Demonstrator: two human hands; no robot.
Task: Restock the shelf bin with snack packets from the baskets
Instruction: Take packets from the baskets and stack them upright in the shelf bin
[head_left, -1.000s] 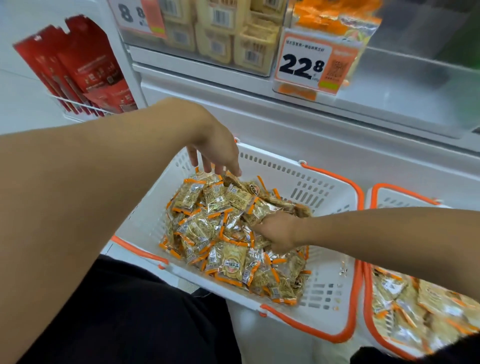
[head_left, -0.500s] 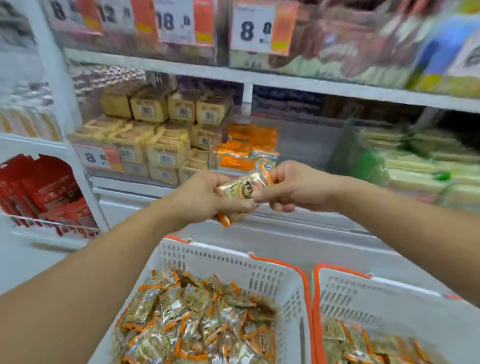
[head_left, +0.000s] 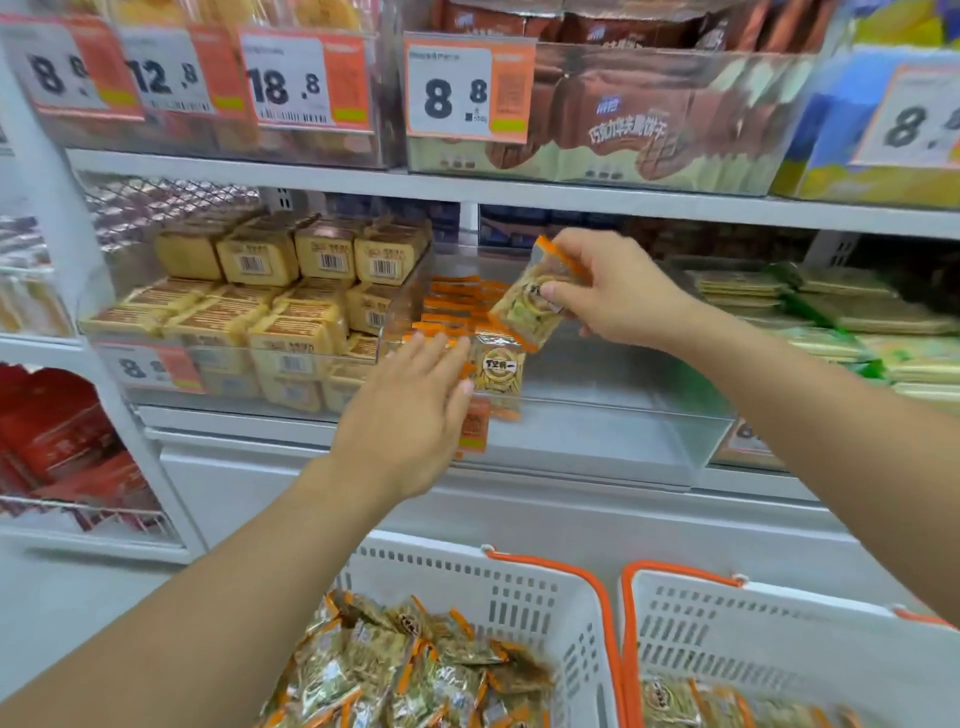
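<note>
At centre frame the left hand (head_left: 410, 410), fingers straight, steadies an upright snack packet (head_left: 496, 371) in the clear shelf bin (head_left: 623, 415). The right hand (head_left: 618, 291) pinches another packet (head_left: 530, 304) above it. The bin looks largely unfilled; both baskets (head_left: 524, 597) at the bottom hold many packets.

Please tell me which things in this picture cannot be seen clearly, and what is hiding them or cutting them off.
- Price tag on the clear shelf bin: head view, covered by the left hand.
- Packet in the right hand: its grip covers part of the packet; print blurred.
- Standing packet in the bin: the left fingertips cover its left edge.
- Right basket: cut by the bottom and right edges.
- Far-right price tag: cut by the edge.
</note>
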